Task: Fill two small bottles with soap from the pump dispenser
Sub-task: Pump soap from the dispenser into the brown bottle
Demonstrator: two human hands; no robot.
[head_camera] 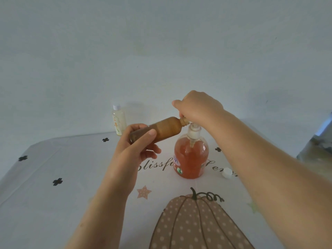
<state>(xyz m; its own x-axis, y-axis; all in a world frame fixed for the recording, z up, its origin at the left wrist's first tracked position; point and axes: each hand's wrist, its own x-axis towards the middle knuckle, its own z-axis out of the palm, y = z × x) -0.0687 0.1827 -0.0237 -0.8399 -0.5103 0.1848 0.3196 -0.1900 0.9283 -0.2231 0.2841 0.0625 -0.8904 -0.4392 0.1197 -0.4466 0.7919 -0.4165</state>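
Left hand [136,146] clamped round the tilted bottle [161,130], I seat its mouth at the spout and depress the pump dispenser [192,159] slowly, right hand [197,108] fingers curled over it.

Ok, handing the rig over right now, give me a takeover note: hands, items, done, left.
Left hand grips the brown bottle, tilted, its neck at the pump dispenser nozzle.
Right hand is curled over the pump head.
Dispenser stands on the table; a loose white cap lies to its right.
Clear bottle stands capped at the back left.
Done: brown bottle opened and positioned; its fill level is unclear.
Left: finish pumping, cap it, then likely fill the clear bottle.
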